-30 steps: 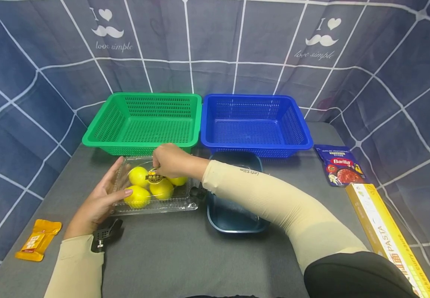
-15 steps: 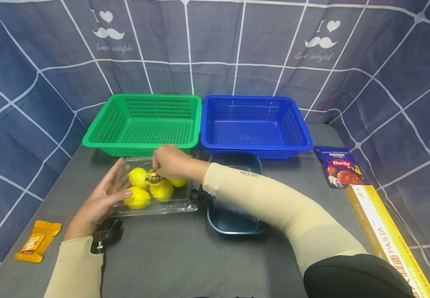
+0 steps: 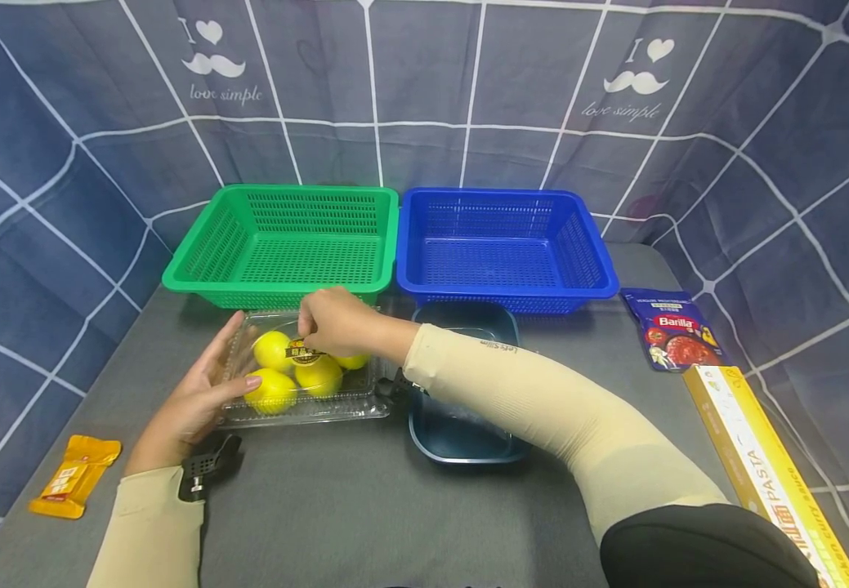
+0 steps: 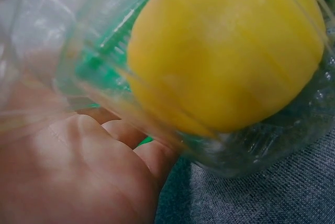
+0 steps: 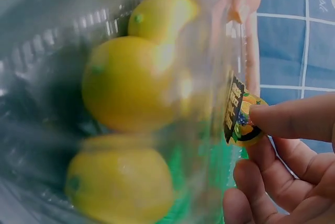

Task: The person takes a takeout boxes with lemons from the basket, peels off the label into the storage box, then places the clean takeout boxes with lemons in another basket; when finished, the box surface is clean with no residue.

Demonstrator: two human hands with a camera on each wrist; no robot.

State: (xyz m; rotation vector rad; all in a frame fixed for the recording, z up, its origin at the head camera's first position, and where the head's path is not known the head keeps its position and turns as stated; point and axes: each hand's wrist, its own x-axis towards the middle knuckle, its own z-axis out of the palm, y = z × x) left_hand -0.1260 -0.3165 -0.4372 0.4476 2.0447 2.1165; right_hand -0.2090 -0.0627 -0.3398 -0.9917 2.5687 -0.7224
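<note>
We have the clear box (image 3: 314,410) on the desk (image 3: 343,506), just in front of the green basket (image 3: 277,287); whether the two touch we cannot tell. Several lemons (image 3: 271,390) sit inside, seen through the plastic. Our left hand (image 3: 192,400) grips the box at its left end, thumb laid over the lid (image 3: 243,404) and fingers along the side, their tips partly hidden. Our right hand (image 3: 346,322) reaches across the dark tub (image 3: 461,437) and pinches the label (image 5: 244,115) between thumb and finger; in the right wrist view its round part stands out from the lid, while the black band seems to lie against the plastic. The hands are apart from each other, both at work on the box. We judge the step in hand to be peeling that label off, partly done, with the lid looking closed. The next move, as we see it, calls for a slow, low pull along the lid while the left hand steadies the box, since a sharp tug could tear the label or tip the lemons about. Beyond that, the blue basket (image 3: 505,291) stands behind the tub, the pouch (image 3: 674,331) and carton (image 3: 770,474) lie well off to the right, and the orange packet (image 3: 76,476) lies to our left, none of them touched by either hand.
</note>
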